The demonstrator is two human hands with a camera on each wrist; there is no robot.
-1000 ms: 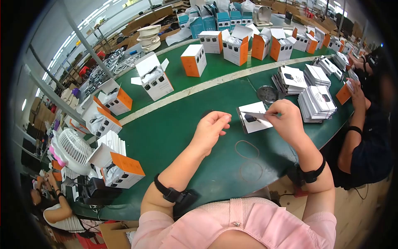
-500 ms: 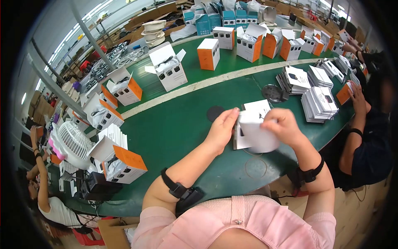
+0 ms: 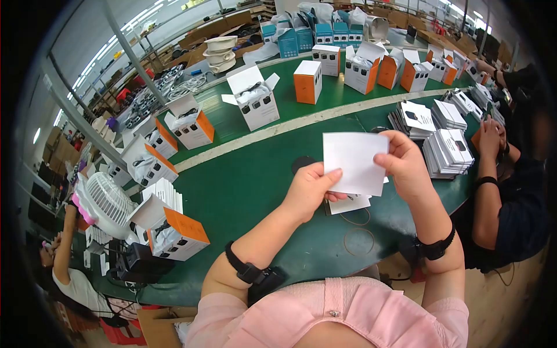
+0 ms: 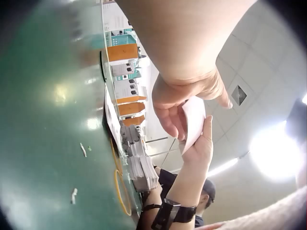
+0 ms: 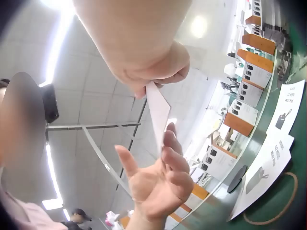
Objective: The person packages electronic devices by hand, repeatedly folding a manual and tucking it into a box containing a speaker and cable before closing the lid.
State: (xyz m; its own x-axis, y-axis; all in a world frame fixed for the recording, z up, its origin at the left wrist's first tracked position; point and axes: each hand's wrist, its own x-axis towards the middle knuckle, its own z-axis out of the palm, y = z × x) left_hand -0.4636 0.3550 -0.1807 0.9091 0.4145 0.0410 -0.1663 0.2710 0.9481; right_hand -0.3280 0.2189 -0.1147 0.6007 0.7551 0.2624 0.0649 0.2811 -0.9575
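Observation:
In the head view, a blank white sheet (image 3: 354, 159) is held up between both hands. My right hand (image 3: 409, 168) pinches its right edge between thumb and fingers. My left hand (image 3: 304, 191) touches the lower left part; the right wrist view shows the left hand (image 5: 160, 187) with its fingers against the sheet (image 5: 157, 115) and its thumb standing away from it. Below lie printed white leaflets, partly covered in the head view; the right wrist view shows one leaflet (image 5: 266, 177) beside another (image 5: 286, 108).
Leaflet stacks (image 3: 447, 151) stand at the right. White and orange boxes (image 3: 258, 107) line the green table's far side. A fan (image 3: 110, 203) and an open box (image 3: 180, 238) are at the left. A rubber band (image 3: 359, 228) and black disc (image 3: 301, 165) lie near. People sit both sides.
The sheet, blurred and lower half a second ago, is now raised and faces the head camera. My right hand has moved up, and my left fingers have come behind the sheet.

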